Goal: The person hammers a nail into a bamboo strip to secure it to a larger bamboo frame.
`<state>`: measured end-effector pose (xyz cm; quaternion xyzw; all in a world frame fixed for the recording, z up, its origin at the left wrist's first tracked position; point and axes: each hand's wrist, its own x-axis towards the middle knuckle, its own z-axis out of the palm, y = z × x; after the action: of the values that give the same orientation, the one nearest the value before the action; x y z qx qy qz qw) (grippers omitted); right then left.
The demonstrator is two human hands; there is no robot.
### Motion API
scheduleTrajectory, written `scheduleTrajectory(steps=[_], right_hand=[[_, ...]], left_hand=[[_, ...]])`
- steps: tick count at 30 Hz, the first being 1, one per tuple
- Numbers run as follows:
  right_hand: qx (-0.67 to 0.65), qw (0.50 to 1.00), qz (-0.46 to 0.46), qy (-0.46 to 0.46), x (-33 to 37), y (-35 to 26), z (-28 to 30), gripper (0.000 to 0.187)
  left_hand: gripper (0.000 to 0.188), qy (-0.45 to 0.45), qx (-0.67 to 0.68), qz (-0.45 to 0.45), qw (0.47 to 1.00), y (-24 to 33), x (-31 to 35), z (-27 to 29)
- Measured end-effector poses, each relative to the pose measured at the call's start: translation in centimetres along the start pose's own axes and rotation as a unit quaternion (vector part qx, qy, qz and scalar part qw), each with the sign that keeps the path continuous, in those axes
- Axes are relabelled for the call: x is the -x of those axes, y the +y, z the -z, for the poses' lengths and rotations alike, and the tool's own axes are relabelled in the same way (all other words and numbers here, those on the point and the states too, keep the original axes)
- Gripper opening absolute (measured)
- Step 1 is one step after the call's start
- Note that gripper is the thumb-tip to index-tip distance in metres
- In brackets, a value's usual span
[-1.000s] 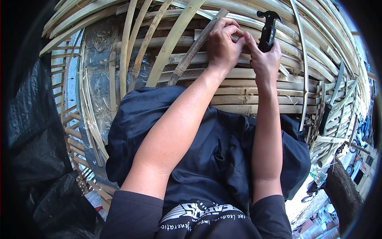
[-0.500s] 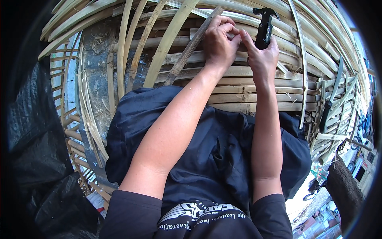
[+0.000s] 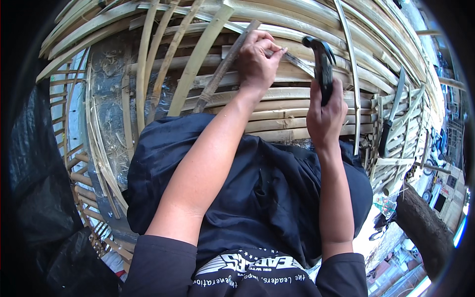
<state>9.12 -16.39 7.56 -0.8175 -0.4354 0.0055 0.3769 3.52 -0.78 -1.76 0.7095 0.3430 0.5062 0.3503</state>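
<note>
Your left head camera looks steeply down from close above your shirt, facing past your lap and forearms toward the bamboo strips; its wide fisheye lens bends straight edges.

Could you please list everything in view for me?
Hammer: one, black, upper right of centre
Bamboo slats: many, tan, middle and top
Stick: one, greyish brown, upper centre
Knife: one, black-handled, right
Sheet: one, black, left edge
Log: one, brown, lower right
Lap cloth: one, dark, centre
Shirt: one, black, white print, bottom
Clutter: uncounted, mixed colours, far right
Forearms: two, bare, lower centre
Left grip: one, bare, upper centre, pinched
Right grip: one, bare, on the hammer's handle
</note>
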Motion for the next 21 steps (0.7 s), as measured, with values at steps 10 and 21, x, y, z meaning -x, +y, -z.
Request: scheduleTrajectory(steps=[10,21], right_hand=[[0.034,0.998,0.041,-0.015,1.3,0.8,-3.1,0.027],[0.004,0.998,0.042,0.045,2.4,0.1,-3.4,0.027]], left_hand=[[0.014,-0.009,0.024,0.021,0.999,-0.4,0.2,-0.1],[0.012,-0.001,0.035,-0.008,0.999,-0.1,-0.1,-0.4]])
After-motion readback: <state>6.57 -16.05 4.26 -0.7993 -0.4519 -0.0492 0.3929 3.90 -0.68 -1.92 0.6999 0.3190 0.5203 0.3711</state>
